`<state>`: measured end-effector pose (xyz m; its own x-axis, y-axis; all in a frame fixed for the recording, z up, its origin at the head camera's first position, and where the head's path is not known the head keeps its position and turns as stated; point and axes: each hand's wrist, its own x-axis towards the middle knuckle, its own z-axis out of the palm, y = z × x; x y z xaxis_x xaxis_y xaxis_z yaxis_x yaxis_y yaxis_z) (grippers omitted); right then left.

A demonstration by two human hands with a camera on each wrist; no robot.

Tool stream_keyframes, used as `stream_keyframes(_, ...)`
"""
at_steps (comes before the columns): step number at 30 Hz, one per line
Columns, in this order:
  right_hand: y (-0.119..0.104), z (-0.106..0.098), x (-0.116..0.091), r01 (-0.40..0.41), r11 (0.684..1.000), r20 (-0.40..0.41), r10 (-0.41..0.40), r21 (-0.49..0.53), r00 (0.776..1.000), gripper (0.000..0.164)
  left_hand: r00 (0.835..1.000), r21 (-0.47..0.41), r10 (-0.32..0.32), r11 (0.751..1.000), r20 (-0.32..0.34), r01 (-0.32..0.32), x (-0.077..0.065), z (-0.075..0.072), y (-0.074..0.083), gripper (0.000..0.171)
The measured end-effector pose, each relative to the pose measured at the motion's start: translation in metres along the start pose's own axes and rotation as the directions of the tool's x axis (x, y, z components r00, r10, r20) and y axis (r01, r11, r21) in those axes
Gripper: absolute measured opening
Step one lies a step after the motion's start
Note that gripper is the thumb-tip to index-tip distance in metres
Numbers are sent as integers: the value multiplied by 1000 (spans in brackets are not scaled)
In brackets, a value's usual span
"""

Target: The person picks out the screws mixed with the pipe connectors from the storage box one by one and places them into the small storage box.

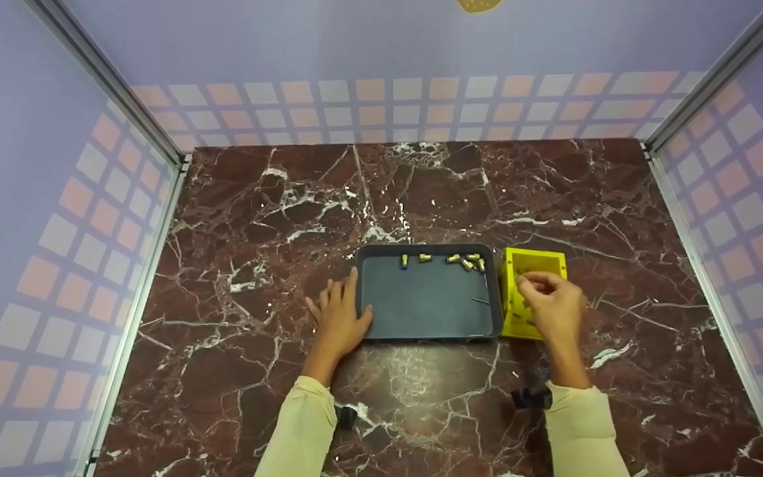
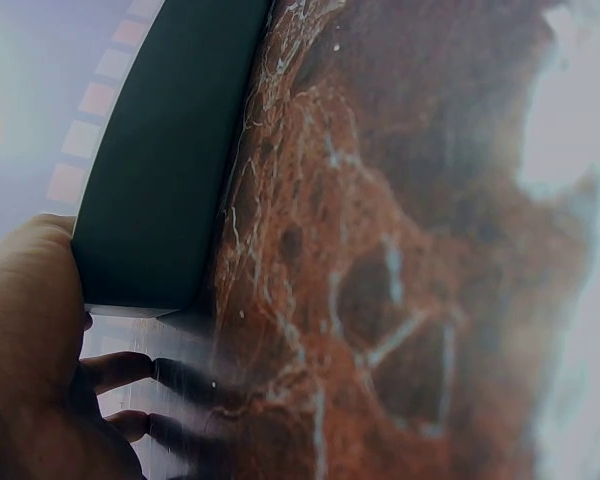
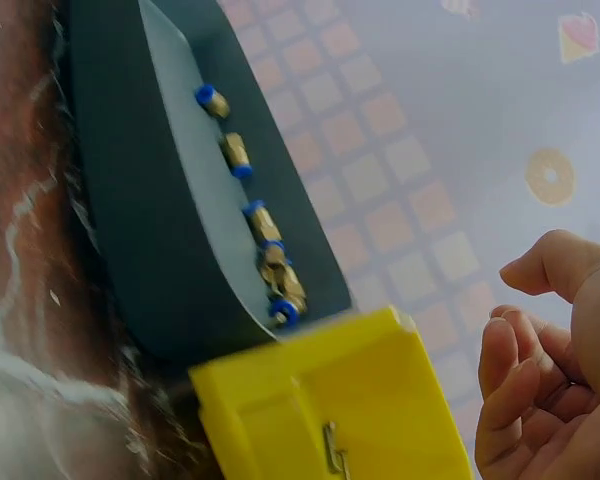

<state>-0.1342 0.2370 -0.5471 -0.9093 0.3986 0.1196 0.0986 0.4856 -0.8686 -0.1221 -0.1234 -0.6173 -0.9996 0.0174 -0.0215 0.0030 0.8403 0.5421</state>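
Note:
My left hand (image 1: 338, 318) lies at the left side of the grey tray (image 1: 424, 311), fingers spread beside it and the thumb at its near-left edge. In the left wrist view the tray's outer wall (image 2: 170, 160) meets that hand. Several brass fittings with blue ends (image 1: 467, 264) lie along the far side of the tray. My right hand (image 1: 557, 308) is over the yellow bin (image 1: 507, 291), its fingers bent. In the right wrist view a gap separates thumb from fingers, and nothing shows between them. Small thin metal pieces (image 3: 332, 448) lie inside the bin.
A thin dark pin-like piece (image 1: 480, 301) lies in the tray's right part. The bin stands close against the tray's right side. Both rest on a dark red marbled table (image 1: 275, 252), enclosed by panels (image 1: 302, 46) at the back and sides.

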Motion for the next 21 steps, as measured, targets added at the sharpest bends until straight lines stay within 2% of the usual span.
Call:
stream_keyframes(10,-6,24,-13,53,995,-13,-55,-87,998,11,1000,9,2,1000,-2,-2,0,-1,1,79)
stream_keyframes(15,-8,34,-16,84,992,32,-81,-91,996,11,1000,7,6,1000,-9,-6,0,-1,0,79)
stream_keyframes(21,-15,42,-21,102,990,25,-100,-101,995,9,1000,-1,5,1000,-11,-5,0,1,0,79)
